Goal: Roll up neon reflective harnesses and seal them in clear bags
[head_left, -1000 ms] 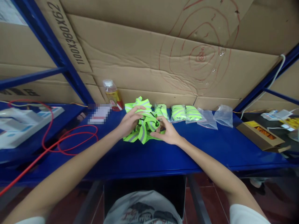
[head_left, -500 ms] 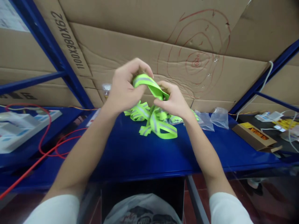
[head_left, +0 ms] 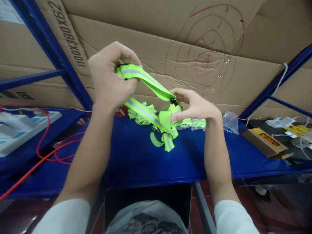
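A neon-yellow reflective strap [head_left: 148,80] with a grey stripe stretches between my two hands above the blue shelf. My left hand [head_left: 110,76] is closed on its upper left end, where a bit of black shows at the fingers. My right hand [head_left: 192,105] pinches the strap lower down on the right, beside a small black piece, perhaps a buckle. Part of the band loops back below toward my left hand. Under it on the shelf lies a tangled pile of similar reflective straps [head_left: 143,113]; my right fingers hide part of it.
Clear plastic bags [head_left: 230,123] lie at the back right of the blue shelf [head_left: 151,165]. Beyond them sits an open cardboard box [head_left: 264,143]. A red cable [head_left: 44,159] and a white power strip [head_left: 26,130] are on the left. Cardboard panels [head_left: 136,29] stand behind.
My hands have moved apart, my left hand going up and left, my right slightly right. The strap between them is now drawn out longer.
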### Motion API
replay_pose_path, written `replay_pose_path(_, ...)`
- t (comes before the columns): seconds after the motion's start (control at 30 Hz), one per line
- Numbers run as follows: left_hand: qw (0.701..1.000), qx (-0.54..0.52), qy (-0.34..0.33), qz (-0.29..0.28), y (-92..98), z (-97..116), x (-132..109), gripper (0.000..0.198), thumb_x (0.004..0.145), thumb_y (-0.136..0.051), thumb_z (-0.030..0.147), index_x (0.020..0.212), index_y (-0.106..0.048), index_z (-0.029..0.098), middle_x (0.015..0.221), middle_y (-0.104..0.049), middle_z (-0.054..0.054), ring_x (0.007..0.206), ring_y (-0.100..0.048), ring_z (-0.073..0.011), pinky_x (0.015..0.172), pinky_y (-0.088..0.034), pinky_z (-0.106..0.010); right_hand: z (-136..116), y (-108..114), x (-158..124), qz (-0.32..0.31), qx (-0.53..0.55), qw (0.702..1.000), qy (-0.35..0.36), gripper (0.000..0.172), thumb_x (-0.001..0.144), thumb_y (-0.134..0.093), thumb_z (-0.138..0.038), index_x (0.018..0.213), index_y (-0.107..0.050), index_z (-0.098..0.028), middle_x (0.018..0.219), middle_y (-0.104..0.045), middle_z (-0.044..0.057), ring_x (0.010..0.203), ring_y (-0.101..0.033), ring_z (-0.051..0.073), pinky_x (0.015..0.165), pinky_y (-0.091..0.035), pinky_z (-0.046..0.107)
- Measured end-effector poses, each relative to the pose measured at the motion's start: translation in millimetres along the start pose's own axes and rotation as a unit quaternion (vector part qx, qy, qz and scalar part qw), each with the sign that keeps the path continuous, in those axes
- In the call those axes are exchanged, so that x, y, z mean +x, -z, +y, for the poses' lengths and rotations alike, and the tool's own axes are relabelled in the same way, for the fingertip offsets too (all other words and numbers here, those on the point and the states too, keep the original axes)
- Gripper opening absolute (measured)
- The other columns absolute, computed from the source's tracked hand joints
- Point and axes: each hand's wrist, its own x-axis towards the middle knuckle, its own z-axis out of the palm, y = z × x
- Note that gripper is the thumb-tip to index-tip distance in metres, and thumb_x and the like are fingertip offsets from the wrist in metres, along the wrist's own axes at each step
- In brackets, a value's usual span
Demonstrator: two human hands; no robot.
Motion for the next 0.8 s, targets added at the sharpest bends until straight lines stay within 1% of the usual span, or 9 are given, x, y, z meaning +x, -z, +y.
replay_pose_path(0.07,1.000,-0.001,0.022,0.012,0.3,-6.8,1.0,0.029,0.063,-0.068,-0.002,0.080,-0.074,0.021,0.076,-0.070,0.003,0.065,-0.056,-0.0149,0.064,-0.040,-0.032,1.5,0.5,-0.1,0.014,-0.046,0.999,0.003,0.063,0.065,-0.096,-0.039,0.119,-0.071,-0.019,0.107,-0.072,0.004,0.099,-0.064,0.023,0.086,-0.051,0.035)
replay_pose_path(0.2,0.996,0.009,0.067,0.051,0.1,-17.9,4.4,0.027,0.062,-0.071,-0.004,0.076,-0.073,0.019,0.073,-0.065,0.003,0.067,-0.051,-0.0143,0.070,-0.043,-0.033,0.9,-2.9,2.1,0.057,-0.135,0.989,0.004,0.054,0.070,-0.087,-0.029,0.122,-0.074,-0.019,0.109,-0.073,0.004,0.099,-0.065,0.025,0.090,-0.051,0.038)
replay_pose_path(0.3,0.995,-0.005,0.077,0.064,2.0,-19.7,6.9,0.028,0.062,-0.073,-0.004,0.078,-0.073,0.019,0.077,-0.066,0.002,0.069,-0.053,-0.0145,0.071,-0.045,-0.033,1.6,-1.5,2.3,0.086,-0.150,0.985,0.017,0.053,0.073,-0.084,-0.026,0.124,-0.075,-0.021,0.115,-0.075,0.004,0.107,-0.067,0.026,0.098,-0.052,0.040)
replay_pose_path(0.4,0.993,-0.045,0.086,0.068,5.1,-21.8,6.5,0.025,0.065,-0.076,0.001,0.080,-0.073,0.021,0.080,-0.069,0.001,0.072,-0.057,-0.0160,0.070,-0.047,-0.034,6.9,4.2,0.2,0.102,-0.105,0.989,0.029,0.054,0.076,-0.088,-0.029,0.128,-0.077,-0.022,0.122,-0.077,0.004,0.116,-0.069,0.028,0.106,-0.054,0.043)
replay_pose_path(0.53,0.988,-0.067,0.140,0.018,3.9,-36.8,1.8,0.015,0.065,-0.079,0.015,0.077,-0.077,0.024,0.077,-0.073,0.001,0.070,-0.058,-0.0170,0.069,-0.047,-0.036,18.9,8.5,-0.4,0.137,0.035,0.987,0.082,0.060,0.075,-0.097,-0.035,0.132,-0.080,-0.025,0.134,-0.079,0.004,0.127,-0.072,0.027,0.117,-0.054,0.045)
replay_pose_path(0.6,0.978,-0.088,0.189,0.014,-0.4,-48.3,-0.8,0.013,0.063,-0.085,0.026,0.073,-0.076,0.026,0.072,-0.072,0.002,0.069,-0.057,-0.0169,0.066,-0.046,-0.035,25.1,7.5,1.7,0.179,0.072,0.977,0.092,0.046,0.079,-0.096,-0.037,0.122,-0.085,-0.026,0.129,-0.082,0.004,0.125,-0.074,0.027,0.118,-0.055,0.045)
replay_pose_path(0.67,0.964,-0.112,0.242,0.006,-5.4,-58.8,-2.8,0.022,0.059,-0.090,0.036,0.070,-0.074,0.027,0.068,-0.070,0.003,0.069,-0.055,-0.0165,0.065,-0.045,-0.034,30.7,6.0,4.3,0.206,0.076,0.971,0.091,0.028,0.083,-0.093,-0.040,0.106,-0.088,-0.026,0.117,-0.084,0.004,0.118,-0.077,0.026,0.113,-0.059,0.046)
replay_pose_path(0.7,0.956,-0.121,0.268,0.000,-7.5,-63.0,-3.6,0.026,0.057,-0.091,0.040,0.069,-0.072,0.027,0.065,-0.067,0.003,0.068,-0.053,-0.0162,0.065,-0.044,-0.034,33.4,5.6,5.4,0.208,0.074,0.971,0.090,0.023,0.082,-0.093,-0.042,0.098,-0.087,-0.026,0.112,-0.085,0.004,0.115,-0.078,0.026,0.110,-0.060,0.045)
replay_pose_path(0.8,0.930,-0.115,0.349,-0.005,-9.2,-72.7,-4.9,0.029,0.055,-0.087,0.043,0.071,-0.070,0.027,0.055,-0.054,0.005,0.064,-0.046,-0.0148,0.061,-0.035,-0.033,41.4,6.9,7.0,0.188,0.084,0.975,0.078,0.027,0.079,-0.095,-0.047,0.086,-0.082,-0.024,0.111,-0.083,0.006,0.112,-0.078,0.027,0.104,-0.062,0.044)
